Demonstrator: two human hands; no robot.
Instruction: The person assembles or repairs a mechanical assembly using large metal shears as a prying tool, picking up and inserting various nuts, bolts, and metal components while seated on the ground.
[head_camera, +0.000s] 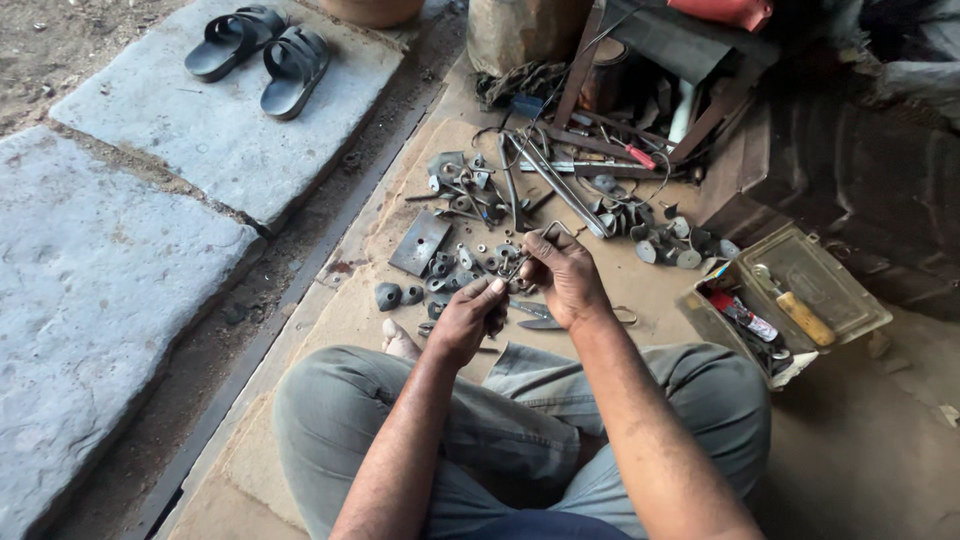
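Observation:
I sit cross-legged on a cardboard sheet (620, 280). My left hand (467, 318) and my right hand (565, 272) meet in front of my knees, both pinching a thin bent metal wire piece (520, 262) between the fingertips. Just beyond the hands lies a scatter of small metal parts (470, 262): washers, nuts and rounded caps. A pair of pliers or snips (535, 315) lies on the cardboard under my hands.
A flat metal plate (420, 243) and long metal tools (560, 185) lie farther out. An open metal toolbox (790, 300) with a wooden-handled tool stands at right. Two dark sandals (262, 50) rest on stone slabs (110, 270) at left. Scrap metal piles up behind.

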